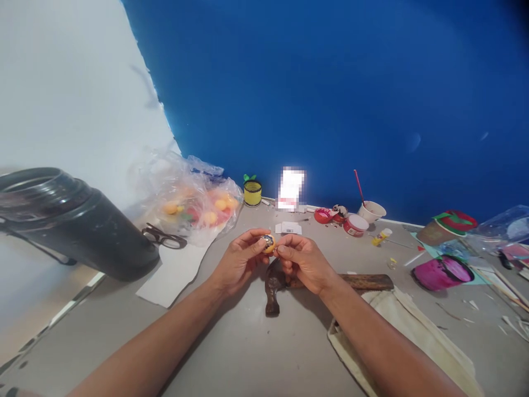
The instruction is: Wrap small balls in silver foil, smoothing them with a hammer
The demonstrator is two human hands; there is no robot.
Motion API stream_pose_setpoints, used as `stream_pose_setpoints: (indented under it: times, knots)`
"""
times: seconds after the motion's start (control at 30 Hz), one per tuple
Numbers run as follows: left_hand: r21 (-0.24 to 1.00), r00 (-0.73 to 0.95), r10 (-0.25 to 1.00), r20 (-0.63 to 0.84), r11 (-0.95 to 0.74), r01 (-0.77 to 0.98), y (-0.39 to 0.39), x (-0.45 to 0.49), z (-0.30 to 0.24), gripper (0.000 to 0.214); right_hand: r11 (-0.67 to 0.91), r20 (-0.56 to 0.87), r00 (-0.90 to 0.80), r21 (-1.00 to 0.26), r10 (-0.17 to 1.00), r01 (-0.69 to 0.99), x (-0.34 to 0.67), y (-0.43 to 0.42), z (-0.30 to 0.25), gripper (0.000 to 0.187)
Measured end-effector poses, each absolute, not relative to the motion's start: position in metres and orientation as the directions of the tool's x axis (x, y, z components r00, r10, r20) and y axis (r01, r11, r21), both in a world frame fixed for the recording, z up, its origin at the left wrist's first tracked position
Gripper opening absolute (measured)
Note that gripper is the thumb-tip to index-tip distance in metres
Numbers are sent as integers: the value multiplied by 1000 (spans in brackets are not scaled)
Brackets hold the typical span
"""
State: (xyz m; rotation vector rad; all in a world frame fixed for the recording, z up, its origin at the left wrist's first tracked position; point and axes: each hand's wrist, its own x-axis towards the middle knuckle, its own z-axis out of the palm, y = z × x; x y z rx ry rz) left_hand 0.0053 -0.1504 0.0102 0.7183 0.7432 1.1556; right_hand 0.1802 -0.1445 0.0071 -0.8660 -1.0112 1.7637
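Observation:
Between the thumb and fingers of my left hand (242, 256) is a small yellow-orange ball (269, 243) with dark and silvery patches on its face. My right hand (301, 258) is closed in a pinch at the ball's right side; whatever its fingertips hold is too small to make out. Beneath the hands a claw hammer (366, 282) lies on the table, its rusty head to the left and wooden handle to the right. The right hand and forearm hide part of the handle. A folded pale cloth (407, 331) lies under the right forearm.
A big dark flask (95, 231) and glasses (165, 238) stand left, beside a clear bag (194, 193) of orange balls. Behind are a yellow pot (252, 193), a red-labelled tub (355, 225) and a white cup (374, 212). A pink pot (438, 274) and scraps lie right.

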Motion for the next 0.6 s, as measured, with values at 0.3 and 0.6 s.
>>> stream_pose_setpoints:
  times: [0.3,0.6]
  knots:
    - [910,229,972,-51,140,-389,-149,2,1,38,-259,-141,-310,-887,940,-383,181,-143,7,35]
    - [922,244,969,-46,135,-363,-151,2,3,37,-259,-146,-304,-889,942,-377,180,-143,6,36]
